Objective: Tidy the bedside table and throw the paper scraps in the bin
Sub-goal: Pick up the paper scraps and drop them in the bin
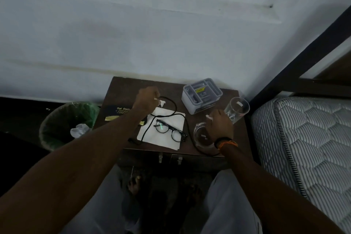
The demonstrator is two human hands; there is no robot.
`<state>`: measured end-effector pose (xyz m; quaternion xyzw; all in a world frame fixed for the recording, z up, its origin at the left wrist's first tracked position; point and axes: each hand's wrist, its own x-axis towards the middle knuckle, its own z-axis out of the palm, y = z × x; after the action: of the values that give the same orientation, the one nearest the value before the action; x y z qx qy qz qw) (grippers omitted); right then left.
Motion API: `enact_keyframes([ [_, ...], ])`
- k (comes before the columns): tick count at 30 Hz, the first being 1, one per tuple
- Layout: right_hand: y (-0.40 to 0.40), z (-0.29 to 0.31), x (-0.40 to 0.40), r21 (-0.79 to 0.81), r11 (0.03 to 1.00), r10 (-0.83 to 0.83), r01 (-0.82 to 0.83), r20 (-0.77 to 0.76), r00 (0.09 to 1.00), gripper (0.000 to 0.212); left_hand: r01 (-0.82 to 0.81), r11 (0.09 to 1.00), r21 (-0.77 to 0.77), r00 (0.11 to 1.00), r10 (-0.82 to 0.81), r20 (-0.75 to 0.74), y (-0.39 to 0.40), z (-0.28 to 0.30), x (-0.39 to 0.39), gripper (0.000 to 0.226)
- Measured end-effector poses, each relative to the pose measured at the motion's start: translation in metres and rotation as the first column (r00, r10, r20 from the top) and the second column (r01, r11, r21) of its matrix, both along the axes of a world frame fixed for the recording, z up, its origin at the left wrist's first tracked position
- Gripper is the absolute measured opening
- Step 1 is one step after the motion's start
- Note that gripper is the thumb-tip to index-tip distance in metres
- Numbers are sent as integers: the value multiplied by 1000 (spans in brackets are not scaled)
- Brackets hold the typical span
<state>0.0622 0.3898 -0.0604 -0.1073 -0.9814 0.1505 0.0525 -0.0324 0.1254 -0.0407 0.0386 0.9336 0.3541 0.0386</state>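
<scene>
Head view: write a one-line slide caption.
Both hands, left hand and right hand, pinch paper scraps over a bedside table.

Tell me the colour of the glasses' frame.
Black; the glasses show in the head view, lying on white paper.

**Dark wood, white scraps, a striped mattress**

The bedside table (230, 97) was dark brown. At its centre a white napkin (165, 135) lay under black-framed glasses (170, 130) and a black cable (171, 103). At 1 o'clock sat a grey box (201, 95) with a yellow label. At 9 o'clock the bin (57, 119) had a green liner. At 3 o'clock the mattress (307, 138) showed grey-and-white stripes.
</scene>
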Motion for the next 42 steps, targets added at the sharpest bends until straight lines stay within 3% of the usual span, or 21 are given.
enact_keyframes([
  [5,2,-6,-14,55,997,-66,61,112,991,20,59,982,-181,998,-55,28,9,-14,-12,12],
  [12,0,-12,-37,87,989,-137,122,195,971,18,127,968,-218,988,-104,113,12,-31,-35,15],
  [17,-5,-19,-43,94,991,-108,93,168,980,13,230,935,-271,969,-194,152,20,-39,-44,17],
  [25,-5,-14,-37,63,993,-107,98,166,980,17,260,883,-391,965,-250,78,25,-40,-38,14],
  [30,-6,-7,-29,48,993,-115,110,126,985,15,226,942,-249,973,-208,97,11,-28,-34,8],
  [36,-25,16,-21,-18,993,-114,115,34,993,17,121,991,63,990,-124,59,-12,2,-28,19],
  [42,-63,50,-29,-4,1000,22,-23,-50,998,25,172,984,47,984,-174,44,-38,28,-13,8],
])
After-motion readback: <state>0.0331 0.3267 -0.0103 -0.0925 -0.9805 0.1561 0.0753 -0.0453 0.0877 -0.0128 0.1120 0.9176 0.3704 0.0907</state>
